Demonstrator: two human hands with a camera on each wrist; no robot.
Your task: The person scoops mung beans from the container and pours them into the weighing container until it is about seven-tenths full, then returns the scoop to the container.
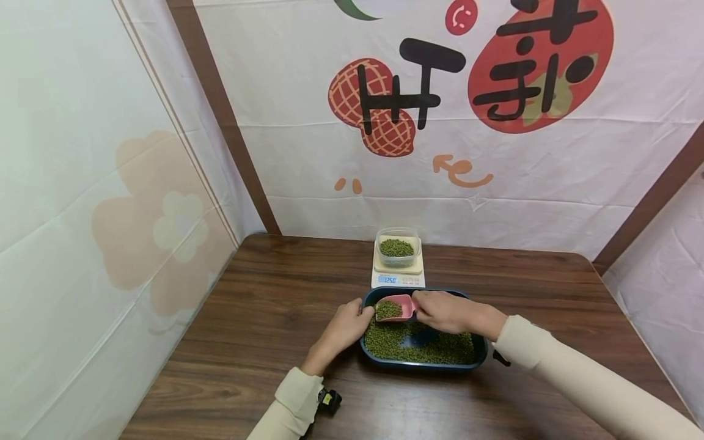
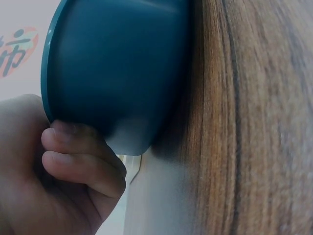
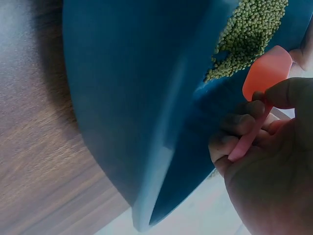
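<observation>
My right hand (image 1: 447,310) grips the handle of a pink scoop (image 1: 407,304) that holds a heap of green beans, apparently mung beans. The scoop is over the back left part of a dark blue tub (image 1: 423,365). More green beans (image 1: 385,342) cover much of the tub's bottom, with a bare blue patch near the middle. My left hand (image 1: 342,327) holds the tub's left end at the rim, its fingers (image 2: 78,166) curled against the outer wall in the left wrist view. In the right wrist view, fingers and thumb wrap the scoop's handle (image 3: 244,142).
Just behind the tub stands a white kitchen scale (image 1: 376,282) with a lit display. On it sits a clear plastic container (image 1: 398,262) partly filled with green beans. The brown wooden table (image 1: 264,305) ends at a printed cloth backdrop (image 1: 308,134).
</observation>
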